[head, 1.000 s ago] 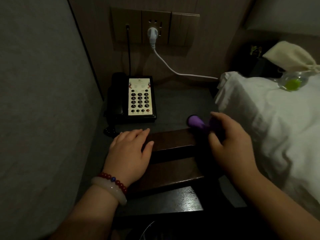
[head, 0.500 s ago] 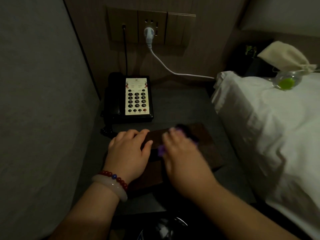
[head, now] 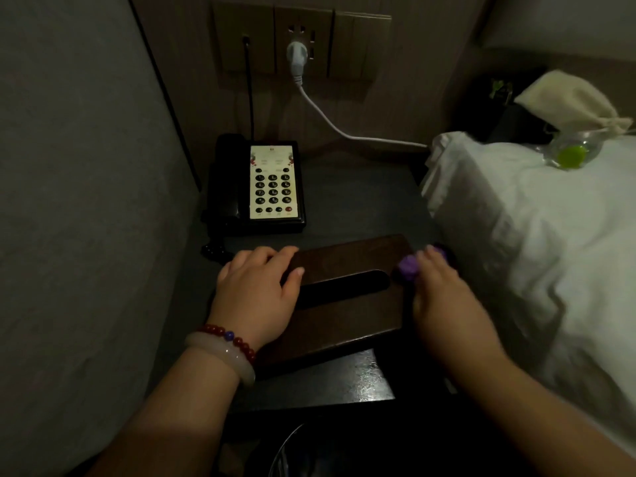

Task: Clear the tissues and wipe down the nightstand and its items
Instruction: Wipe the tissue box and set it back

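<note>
A dark wooden tissue box [head: 347, 325] with a long slot in its lid lies on the dark nightstand [head: 358, 201]. My left hand [head: 258, 290] rests flat on the box's left end, fingers relaxed. My right hand [head: 444, 297] holds a purple cloth [head: 407, 266] against the box's right edge. No tissue shows in the slot. A black telephone [head: 261, 187] with a white keypad sits at the back left of the nightstand.
A grey wall panel closes the left side. A white bed [head: 537, 242] presses against the nightstand's right, with a clear bag holding something green [head: 571, 154] and a cream pouch [head: 571, 101] on it. A white cable [head: 337, 129] runs from the wall socket toward the bed. A dark bin opening lies below.
My right hand with the purple cloth has swept from the box's middle back to its right edge. My left hand has stayed on the box's left end.
</note>
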